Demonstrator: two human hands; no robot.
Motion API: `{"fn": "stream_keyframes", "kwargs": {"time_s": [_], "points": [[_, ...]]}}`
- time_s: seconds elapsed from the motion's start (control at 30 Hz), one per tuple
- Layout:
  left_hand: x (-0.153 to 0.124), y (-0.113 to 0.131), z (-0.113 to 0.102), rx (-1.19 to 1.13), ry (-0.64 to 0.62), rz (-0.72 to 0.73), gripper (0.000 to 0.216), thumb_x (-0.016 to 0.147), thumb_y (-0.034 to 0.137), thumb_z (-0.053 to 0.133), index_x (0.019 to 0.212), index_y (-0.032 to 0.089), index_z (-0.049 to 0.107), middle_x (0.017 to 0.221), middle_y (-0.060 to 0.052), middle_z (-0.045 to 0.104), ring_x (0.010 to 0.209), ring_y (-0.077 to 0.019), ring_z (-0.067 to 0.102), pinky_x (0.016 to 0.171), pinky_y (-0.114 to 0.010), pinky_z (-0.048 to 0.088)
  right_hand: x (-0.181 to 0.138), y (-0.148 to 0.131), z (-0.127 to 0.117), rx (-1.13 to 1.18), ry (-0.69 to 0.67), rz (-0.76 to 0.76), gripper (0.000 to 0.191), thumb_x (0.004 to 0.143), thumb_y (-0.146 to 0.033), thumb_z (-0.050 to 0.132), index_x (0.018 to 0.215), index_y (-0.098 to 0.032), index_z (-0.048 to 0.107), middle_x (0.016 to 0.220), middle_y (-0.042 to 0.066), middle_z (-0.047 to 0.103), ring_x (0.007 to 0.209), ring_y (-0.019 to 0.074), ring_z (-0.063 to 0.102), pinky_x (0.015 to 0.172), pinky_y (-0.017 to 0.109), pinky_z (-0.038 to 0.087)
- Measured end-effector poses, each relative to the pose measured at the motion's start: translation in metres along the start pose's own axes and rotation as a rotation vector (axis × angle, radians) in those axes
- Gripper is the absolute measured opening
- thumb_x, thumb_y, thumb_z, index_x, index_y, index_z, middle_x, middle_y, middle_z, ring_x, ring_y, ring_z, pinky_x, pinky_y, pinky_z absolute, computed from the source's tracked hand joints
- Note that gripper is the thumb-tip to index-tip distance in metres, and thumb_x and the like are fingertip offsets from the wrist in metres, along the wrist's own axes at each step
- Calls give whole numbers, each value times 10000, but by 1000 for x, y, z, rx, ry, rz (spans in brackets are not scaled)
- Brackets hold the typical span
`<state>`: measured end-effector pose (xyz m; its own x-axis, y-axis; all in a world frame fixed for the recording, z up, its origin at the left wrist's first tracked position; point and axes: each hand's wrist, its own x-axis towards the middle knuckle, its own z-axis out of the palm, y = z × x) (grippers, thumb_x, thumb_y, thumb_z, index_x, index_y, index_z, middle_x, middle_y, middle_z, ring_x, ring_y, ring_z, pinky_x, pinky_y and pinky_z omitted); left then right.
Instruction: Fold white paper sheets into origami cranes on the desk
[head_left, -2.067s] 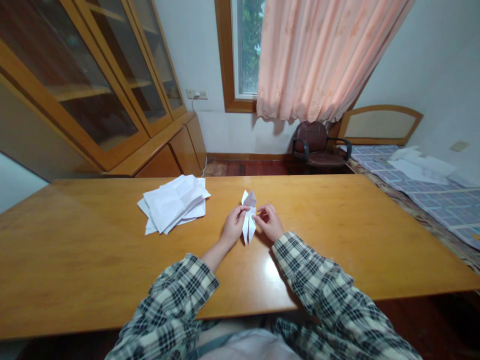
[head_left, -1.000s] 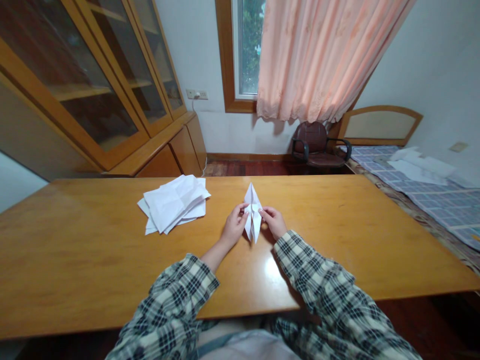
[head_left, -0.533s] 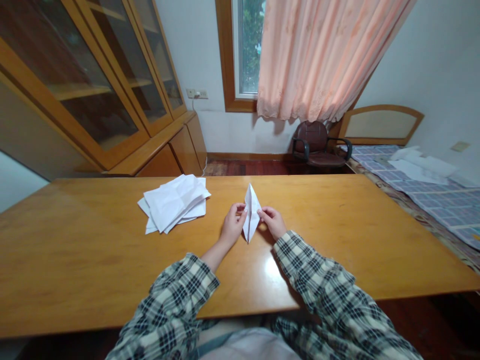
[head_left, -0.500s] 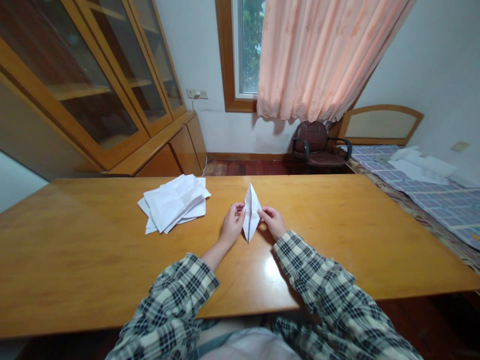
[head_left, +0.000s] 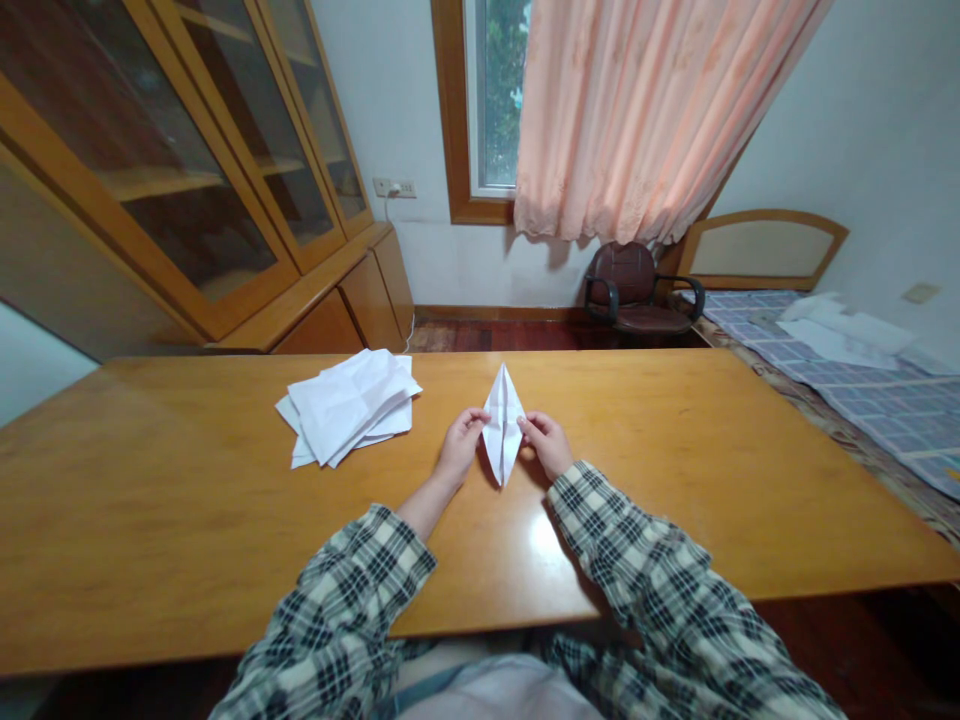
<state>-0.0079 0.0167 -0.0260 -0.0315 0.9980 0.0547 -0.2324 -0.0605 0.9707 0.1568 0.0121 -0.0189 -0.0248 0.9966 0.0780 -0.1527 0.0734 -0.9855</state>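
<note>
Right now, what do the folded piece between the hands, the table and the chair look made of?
Folded piece: paper, matte white; sharp creases, thin edges.
Table: wood-look, glossy, probably varnished; faint grain, bright reflection. Solid or veneer unclear.
Chair: perhaps leather or vinyl; smooth, dark reddish-brown surface. Too far off to settle.

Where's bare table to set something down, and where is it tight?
Bare table: from the right hand out to the right edge; left of the paper stack; and a narrow strip between it and the left hand. Crowded: the middle, where both hands hold the folded paper.
</note>
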Motion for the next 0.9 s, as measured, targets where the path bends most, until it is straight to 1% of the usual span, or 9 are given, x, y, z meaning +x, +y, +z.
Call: {"fn": "stream_keyframes", "kwargs": {"time_s": [0.07, 0.17, 0.27, 0.33, 0.47, 0.63, 0.7, 0.8, 0.9], "points": [[0, -1, 0, 62, -28, 28, 213, 813, 364, 582, 912, 176, 607, 816, -8, 639, 709, -131, 601, 648, -231, 476, 0, 1, 0, -17, -4, -13, 362, 723, -545, 681, 735, -191, 605, 623, -24, 553, 550, 101, 494, 531, 234, 421], [-2, 0, 1, 261, -85, 157, 271, 861, 391, 535, 1008, 186, 636, 1015, -63, 638, 978, -196, 605, 843, -317, 498, -1, 0, 1, -111, 25, -98, 347, 762, -538, 642, 764, -193, 604, 653, -7, 581, 587, 123, 526, 563, 255, 449], [-6, 3, 3, 460, -121, 279, 341, 845, 423, 585, 1094, 197, 638, 1267, -112, 529, 1225, -250, 488, 980, -376, 453, -4, -6, 1, -307, 80, -257, 299, 819, -491, 590, 773, -196, 612, 707, 22, 613, 648, 148, 554, 625, 286, 475], [-10, 5, 5, 498, -184, 295, 430, 819, 438, 630, 1178, 201, 609, 1361, -127, 460, 1296, -273, 426, 1026, -392, 423, -7, -11, 2, -475, 107, -395, 257, 844, -442, 571, 758, -206, 623, 721, 34, 621, 688, 165, 566, 672, 309, 484], [-14, 4, 8, 338, -289, 226, 518, 814, 486, 634, 1231, 186, 562, 1291, -126, 540, 1226, -267, 501, 1035, -393, 416, -14, -17, 6, -620, -1, -596, 176, 884, -325, 527, 897, -230, 675, 896, 78, 685, 884, 216, 612, 835, 393, 485], [-11, 0, 7, 141, -178, 70, 535, 806, 539, 625, 1173, 152, 575, 1150, -105, 654, 1091, -237, 598, 998, -369, 433, -21, -17, 13, -612, -172, -660, 260, 901, -223, 462, 1079, -247, 651, 1017, 84, 671, 995, 209, 603, 906, 407, 488], [-8, -1, 7, 53, -131, 2, 549, 807, 557, 612, 1168, 143, 591, 1128, -112, 674, 1069, -244, 617, 969, -370, 455, -23, -18, 14, -580, -138, -666, 278, 899, -202, 453, 1107, -246, 631, 1077, 92, 640, 1043, 203, 587, 924, 399, 491], [-5, -1, 9, -93, -103, -83, 579, 776, 582, 630, 1140, 131, 623, 1052, -119, 709, 1004, -261, 655, 912, -391, 493, -24, -21, 14, -555, -1, -660, 270, 887, -186, 455, 1097, -237, 618, 1180, 111, 562, 1114, 210, 547, 913, 390, 502], [-3, -2, 9, -174, -108, -132, 580, 733, 598, 660, 1065, 122, 659, 976, -125, 729, 965, -277, 675, 884, -410, 509, -22, -22, 11, -551, 88, -659, 220, 876, -194, 481, 1050, -221, 613, 1113, 108, 561, 1054, 216, 551, 841, 375, 517]]}}
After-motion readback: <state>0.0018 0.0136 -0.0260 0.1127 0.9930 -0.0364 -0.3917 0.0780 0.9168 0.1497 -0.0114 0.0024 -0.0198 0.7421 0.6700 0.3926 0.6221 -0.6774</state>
